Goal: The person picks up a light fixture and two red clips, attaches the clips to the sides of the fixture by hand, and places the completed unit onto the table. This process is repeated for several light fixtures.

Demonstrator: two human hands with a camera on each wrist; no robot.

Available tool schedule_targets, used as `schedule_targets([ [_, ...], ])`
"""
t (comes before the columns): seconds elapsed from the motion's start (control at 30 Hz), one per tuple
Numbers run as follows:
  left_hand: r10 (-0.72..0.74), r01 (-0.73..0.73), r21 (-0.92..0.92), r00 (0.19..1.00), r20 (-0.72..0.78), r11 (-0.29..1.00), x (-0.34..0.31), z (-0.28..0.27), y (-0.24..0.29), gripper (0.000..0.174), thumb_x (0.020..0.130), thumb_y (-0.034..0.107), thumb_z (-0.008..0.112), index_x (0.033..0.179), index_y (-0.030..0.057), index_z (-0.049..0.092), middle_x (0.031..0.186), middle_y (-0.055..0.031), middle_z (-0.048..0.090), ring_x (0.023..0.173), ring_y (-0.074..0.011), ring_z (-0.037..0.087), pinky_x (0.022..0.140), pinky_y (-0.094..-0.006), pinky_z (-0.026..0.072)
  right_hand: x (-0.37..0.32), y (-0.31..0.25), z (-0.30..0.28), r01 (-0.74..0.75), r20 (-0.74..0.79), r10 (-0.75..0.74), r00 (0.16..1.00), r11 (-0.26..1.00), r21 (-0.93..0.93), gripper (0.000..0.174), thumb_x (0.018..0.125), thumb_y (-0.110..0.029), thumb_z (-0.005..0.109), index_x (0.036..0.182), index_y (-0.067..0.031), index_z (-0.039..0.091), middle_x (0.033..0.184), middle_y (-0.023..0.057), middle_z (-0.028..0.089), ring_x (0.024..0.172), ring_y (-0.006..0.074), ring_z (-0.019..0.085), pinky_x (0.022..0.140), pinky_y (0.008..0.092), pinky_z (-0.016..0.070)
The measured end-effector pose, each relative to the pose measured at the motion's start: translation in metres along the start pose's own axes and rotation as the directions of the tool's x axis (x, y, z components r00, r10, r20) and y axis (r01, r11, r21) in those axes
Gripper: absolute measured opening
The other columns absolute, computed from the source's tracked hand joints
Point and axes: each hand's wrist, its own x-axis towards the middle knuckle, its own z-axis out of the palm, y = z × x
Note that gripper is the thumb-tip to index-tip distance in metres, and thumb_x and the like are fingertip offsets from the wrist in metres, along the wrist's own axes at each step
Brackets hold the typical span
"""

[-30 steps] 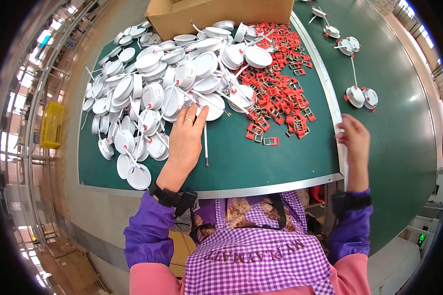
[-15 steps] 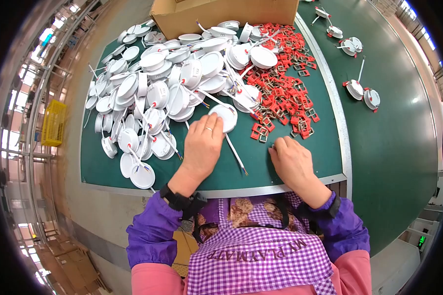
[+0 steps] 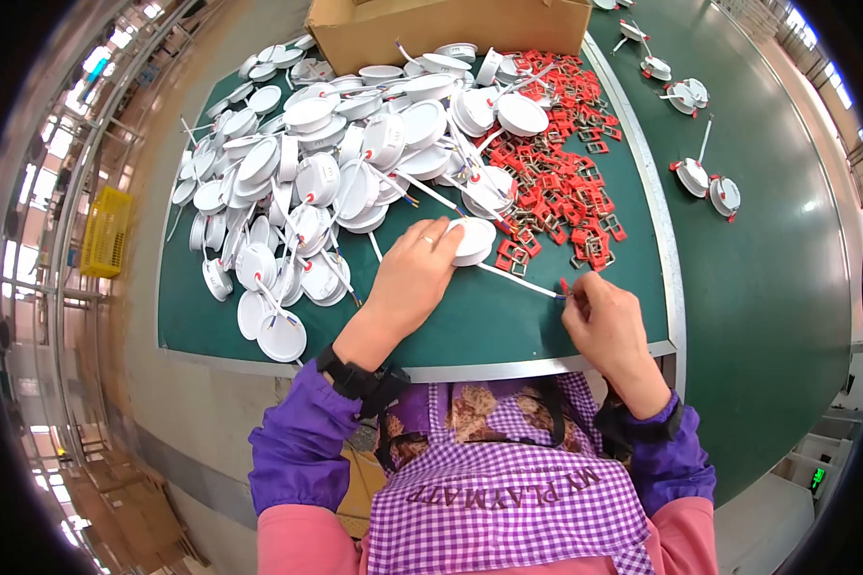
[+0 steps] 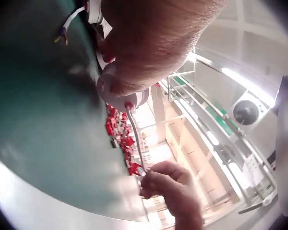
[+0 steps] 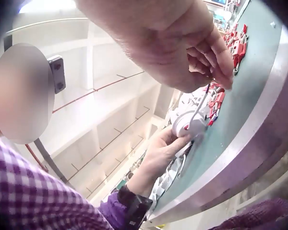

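My left hand [image 3: 414, 273] grips a round white downlight [image 3: 474, 242] by its rim, just above the green table. From the light a white cable [image 3: 523, 281] runs right, pulled fairly straight. At the cable's end my right hand [image 3: 604, 321] pinches the coloured wires between thumb and fingers. A bit of red shows at those fingertips; I cannot tell whether it is a clip. In the right wrist view the downlight [image 5: 194, 125] faces me with its cable side. Beyond the hands lie a heap of white downlights [image 3: 307, 182] and a spread of red metal-framed clips [image 3: 571, 192].
A cardboard box [image 3: 451, 36] stands at the table's back. A metal strip [image 3: 664, 259] edges the table on the right. Past it, on another green surface [image 3: 767, 307], sit several downlights [image 3: 724, 195] with red clips fitted. A yellow crate [image 3: 105, 230] is far left.
My left hand has drawn one downlight out of the heap, rightward and toward me. The right hand came in from the right-hand edge strip and took hold of its cable end.
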Motion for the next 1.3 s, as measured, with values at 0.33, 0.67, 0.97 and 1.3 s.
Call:
schedule_targets([
  [0.33, -0.524, 0.46, -0.887, 0.761, 0.382, 0.021, -0.02, -0.015, 0.044, 0.025, 0.088, 0.011, 0.061, 0.109, -0.001, 0.056, 0.101, -0.007, 0.064, 0.09, -0.0155, 0.063, 0.078, -0.0289, 0.0506, 0.027, 0.027, -0.036, -0.186, -0.131, 0.441, 0.888, 0.604, 0.775, 0.006, 0.082, 0.0, 0.057, 0.086, 0.0044, 0.059, 0.069, 0.0037, 0.061, 0.061, 0.0076, 0.059, 0.056, 0.0211, 0.0479],
  [0.67, -0.486, 0.335, -0.879, 0.737, 0.469, -0.339, -0.012, 0.0, 0.077, 0.035, 0.087, 0.004, 0.06, 0.118, -0.0001, 0.046, 0.114, -0.0118, 0.058, 0.102, -0.0213, 0.06, 0.085, -0.038, 0.0522, 0.009, -0.024, -0.008, -0.044, -0.231, 0.224, 0.947, 0.802, 0.596, 0.012, 0.079, -0.002, 0.064, 0.089, 0.0004, 0.06, 0.072, 0.0098, 0.063, 0.063, 0.0151, 0.064, 0.057, 0.0259, 0.0495],
  [0.97, -0.533, 0.234, -0.969, 0.811, 0.241, -0.082, -0.012, 0.015, 0.089, 0.035, 0.083, -0.002, 0.063, 0.114, 0.0, 0.046, 0.107, -0.0091, 0.06, 0.099, -0.0152, 0.059, 0.088, -0.0288, 0.0486, -0.001, -0.035, -0.001, 0.001, -0.185, 0.135, 0.973, 0.807, 0.591, 0.011, 0.08, 0.0, 0.064, 0.09, 0.0015, 0.06, 0.08, 0.0142, 0.063, 0.065, 0.0251, 0.064, 0.056, 0.0315, 0.0496],
  [1.3, -0.419, 0.205, -0.979, 0.89, 0.18, 0.015, -0.013, 0.016, 0.084, 0.031, 0.086, -0.003, 0.06, 0.115, -0.0013, 0.051, 0.107, -0.005, 0.058, 0.099, -0.0117, 0.056, 0.087, -0.0264, 0.0464, 0.0, -0.035, 0.001, -0.032, -0.129, 0.139, 0.982, 0.791, 0.611, 0.01, 0.081, 0.001, 0.063, 0.089, 0.0011, 0.058, 0.073, 0.0136, 0.059, 0.061, 0.0242, 0.061, 0.054, 0.031, 0.0471],
])
